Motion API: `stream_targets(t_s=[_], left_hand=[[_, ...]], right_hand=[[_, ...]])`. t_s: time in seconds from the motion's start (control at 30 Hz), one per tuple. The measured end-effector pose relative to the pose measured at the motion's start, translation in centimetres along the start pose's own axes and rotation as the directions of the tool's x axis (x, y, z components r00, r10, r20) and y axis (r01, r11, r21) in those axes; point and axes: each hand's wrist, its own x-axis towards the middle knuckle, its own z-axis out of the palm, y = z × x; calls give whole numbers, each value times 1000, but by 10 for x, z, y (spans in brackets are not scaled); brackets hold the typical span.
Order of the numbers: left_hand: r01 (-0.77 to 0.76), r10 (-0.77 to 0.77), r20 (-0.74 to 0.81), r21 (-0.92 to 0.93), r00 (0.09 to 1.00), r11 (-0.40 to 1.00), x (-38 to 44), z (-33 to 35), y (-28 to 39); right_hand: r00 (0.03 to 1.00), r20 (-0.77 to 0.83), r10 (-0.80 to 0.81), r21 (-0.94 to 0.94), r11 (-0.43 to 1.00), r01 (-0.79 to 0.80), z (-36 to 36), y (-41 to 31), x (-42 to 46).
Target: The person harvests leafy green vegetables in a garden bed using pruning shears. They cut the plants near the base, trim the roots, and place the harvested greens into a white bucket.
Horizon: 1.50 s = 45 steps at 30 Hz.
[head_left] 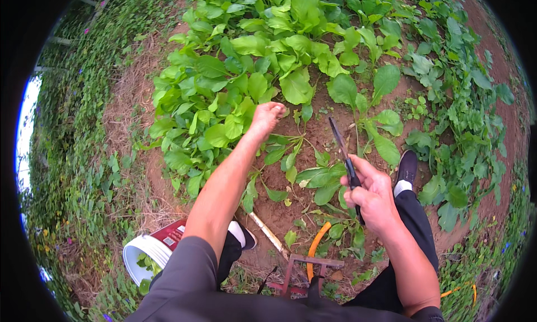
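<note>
My right hand (369,192) grips a dark-handled cutting tool (351,171), perhaps scissors or a knife; its narrow, soiled blade points up and away over bare soil. My left hand (268,116) is at the right edge of a dense patch of leafy greens (218,135), its fingers curled by some leaves. Whether it pinches anything cannot be seen. Between and below my hands, low leafy plants (323,179) grow from the brown soil. Another broad-leaved plant (384,145) stands beyond the blade, near my right shoe.
A white plastic bucket (136,259) holding some greens lies tilted at lower left. A reddish metal frame (316,261), an orange hose (314,246) and a pale pole (268,234) are low in the middle. Vines (84,124) cover the left side; more leafy crops (461,124) grow at right.
</note>
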Motion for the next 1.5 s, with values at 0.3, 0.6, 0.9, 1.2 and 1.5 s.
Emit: stream_targets(t_s=[0.3,0.6,0.9,1.2,1.5], left_hand=[[-151,65,136,910,989,386,70,-74,-74],[-285,12,292,941,956,-185,66,-36,-107],[-238,66,293,871,954,-429,75,-23,-148],[-210,70,253,902,965,-378,77,-19,-137],[-71,139,79,996,987,-59,43,-22,-108]], right_hand=[[998,-41,37,-119,992,-42,-6,-8,-8],[995,-66,70,-87,993,-76,-4,-4,-12],[993,-73,98,-111,988,-105,-4,1,-8],[993,-56,102,-137,985,-108,-3,5,-7],[996,-57,72,-155,985,-80,-4,-2,-13]])
